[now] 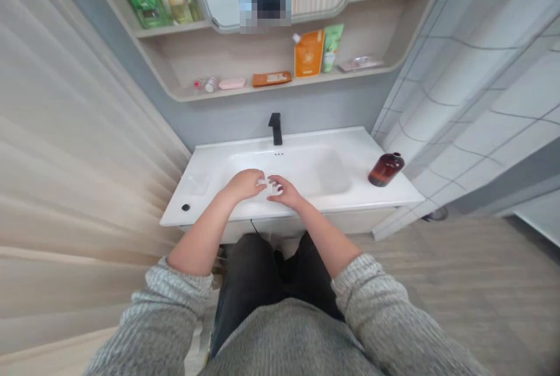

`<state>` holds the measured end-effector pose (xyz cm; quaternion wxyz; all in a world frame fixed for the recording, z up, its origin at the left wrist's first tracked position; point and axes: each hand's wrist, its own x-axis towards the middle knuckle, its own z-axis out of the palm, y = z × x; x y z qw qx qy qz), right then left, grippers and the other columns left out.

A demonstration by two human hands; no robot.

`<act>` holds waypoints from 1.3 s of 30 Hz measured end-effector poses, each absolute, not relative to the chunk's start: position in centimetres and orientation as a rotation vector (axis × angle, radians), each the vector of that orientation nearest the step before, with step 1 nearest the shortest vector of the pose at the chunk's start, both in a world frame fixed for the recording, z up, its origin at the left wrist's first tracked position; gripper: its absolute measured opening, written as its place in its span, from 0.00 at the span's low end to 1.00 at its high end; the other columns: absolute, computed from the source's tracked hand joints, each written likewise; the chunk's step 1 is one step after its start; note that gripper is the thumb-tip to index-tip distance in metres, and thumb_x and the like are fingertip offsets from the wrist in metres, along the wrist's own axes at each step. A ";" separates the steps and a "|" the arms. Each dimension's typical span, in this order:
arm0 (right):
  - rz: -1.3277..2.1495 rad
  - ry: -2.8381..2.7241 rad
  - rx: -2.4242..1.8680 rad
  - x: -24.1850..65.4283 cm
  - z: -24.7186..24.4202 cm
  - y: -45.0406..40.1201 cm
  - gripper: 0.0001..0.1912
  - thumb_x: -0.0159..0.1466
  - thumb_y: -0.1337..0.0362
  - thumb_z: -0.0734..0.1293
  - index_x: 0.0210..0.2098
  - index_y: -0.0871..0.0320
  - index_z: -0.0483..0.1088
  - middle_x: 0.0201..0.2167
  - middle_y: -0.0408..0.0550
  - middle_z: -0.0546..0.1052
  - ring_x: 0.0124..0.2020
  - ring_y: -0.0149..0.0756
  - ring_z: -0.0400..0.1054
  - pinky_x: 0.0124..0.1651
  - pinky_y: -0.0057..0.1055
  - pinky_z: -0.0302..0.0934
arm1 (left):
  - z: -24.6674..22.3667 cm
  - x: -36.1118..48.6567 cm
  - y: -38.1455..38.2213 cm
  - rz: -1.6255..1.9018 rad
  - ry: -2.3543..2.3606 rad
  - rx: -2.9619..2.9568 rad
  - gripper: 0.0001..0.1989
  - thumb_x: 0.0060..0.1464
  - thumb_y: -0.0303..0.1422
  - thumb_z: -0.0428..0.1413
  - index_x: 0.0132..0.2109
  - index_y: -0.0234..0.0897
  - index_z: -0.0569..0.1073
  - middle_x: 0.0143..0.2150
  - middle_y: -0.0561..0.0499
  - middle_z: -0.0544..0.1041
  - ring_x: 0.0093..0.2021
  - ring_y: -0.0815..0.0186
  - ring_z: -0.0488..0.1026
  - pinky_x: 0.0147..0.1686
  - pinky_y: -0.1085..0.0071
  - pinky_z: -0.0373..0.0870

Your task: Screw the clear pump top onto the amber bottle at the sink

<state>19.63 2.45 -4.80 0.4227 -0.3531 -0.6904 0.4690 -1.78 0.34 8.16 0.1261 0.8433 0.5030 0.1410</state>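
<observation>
My left hand [247,184] and my right hand [284,191] are close together over the front part of the white sink [306,169]. Between their curled fingertips is a small, clear or whitish object [270,187], too small to make out; fingers of both hands appear to touch it. Behind the hands stands the black faucet [276,129]. A brown bottle [385,169] without a cap rests on the counter to the right. On the left of the counter lie a small black round cap [186,207] and a clear, flat thing [198,183] that is hard to see.
Above the sink, a shelf [280,84] holds an orange pouch [308,54], a green tube [332,48], an orange packet [272,78] and small items. A mirror hangs higher. A curtain [79,131] borders the left, a tiled wall [472,72] the right.
</observation>
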 end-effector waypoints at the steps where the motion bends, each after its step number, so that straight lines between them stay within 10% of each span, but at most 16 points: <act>1: 1.172 -1.733 -0.881 19.6 -4.7 2.4 0.41 0.49 0.57 0.84 0.62 0.46 0.76 0.60 0.50 0.80 0.55 0.49 0.74 0.52 0.42 0.69 | 8.2 -1.8 0.4 0.400 1.398 2.464 0.13 0.56 0.32 0.65 0.48 0.42 0.86 0.48 0.42 0.84 0.53 0.47 0.81 0.61 0.52 0.76; 5: 1.188 -1.706 -0.886 19.7 -4.6 2.3 0.41 0.50 0.57 0.84 0.62 0.47 0.75 0.60 0.49 0.80 0.55 0.48 0.74 0.52 0.42 0.69 | 7.9 -1.9 0.3 0.558 1.312 2.491 0.28 0.53 0.35 0.69 0.62 0.43 0.81 0.62 0.41 0.81 0.67 0.45 0.74 0.71 0.50 0.68; 9: 1.173 -1.705 -0.923 19.6 -4.7 2.3 0.42 0.50 0.59 0.83 0.63 0.45 0.75 0.59 0.49 0.81 0.55 0.48 0.74 0.52 0.42 0.69 | 6.9 -1.5 -0.3 0.608 1.731 2.304 0.27 0.62 0.50 0.65 0.60 0.36 0.79 0.48 0.37 0.84 0.55 0.43 0.81 0.59 0.52 0.75; 15: 1.163 -1.724 -0.909 19.6 -4.7 2.3 0.42 0.47 0.60 0.84 0.61 0.48 0.77 0.62 0.51 0.80 0.56 0.49 0.75 0.53 0.43 0.70 | 6.2 -1.1 -0.6 0.600 1.424 2.367 0.18 0.55 0.27 0.63 0.53 0.41 0.82 0.52 0.43 0.84 0.55 0.49 0.81 0.60 0.56 0.76; 21: 1.184 -1.719 -0.912 19.8 -4.3 2.2 0.41 0.49 0.58 0.83 0.62 0.47 0.76 0.60 0.50 0.81 0.56 0.48 0.75 0.53 0.42 0.70 | 6.7 -0.5 -1.5 0.492 1.729 2.367 0.15 0.63 0.40 0.63 0.52 0.37 0.82 0.44 0.38 0.84 0.49 0.44 0.82 0.55 0.52 0.76; 26: 1.191 -1.715 -0.886 19.7 -4.4 2.3 0.40 0.49 0.59 0.83 0.61 0.48 0.76 0.60 0.50 0.80 0.55 0.47 0.74 0.52 0.41 0.70 | 6.4 -0.4 -1.9 0.446 1.568 2.572 0.20 0.58 0.26 0.60 0.57 0.40 0.82 0.54 0.39 0.84 0.57 0.47 0.80 0.60 0.54 0.75; 32: 1.187 -1.697 -0.894 19.7 -5.0 2.5 0.42 0.48 0.59 0.84 0.62 0.49 0.76 0.59 0.51 0.81 0.53 0.47 0.74 0.51 0.41 0.69 | 6.6 -0.5 -1.3 0.378 1.764 2.433 0.16 0.69 0.40 0.57 0.56 0.37 0.82 0.49 0.40 0.85 0.54 0.49 0.82 0.59 0.56 0.76; 39: 1.201 -1.697 -0.870 19.8 -5.1 2.5 0.41 0.49 0.58 0.84 0.62 0.48 0.77 0.60 0.51 0.81 0.53 0.46 0.74 0.50 0.39 0.68 | 7.7 -1.1 -1.0 0.430 1.434 2.537 0.19 0.61 0.29 0.60 0.58 0.39 0.81 0.57 0.42 0.83 0.58 0.52 0.80 0.63 0.58 0.75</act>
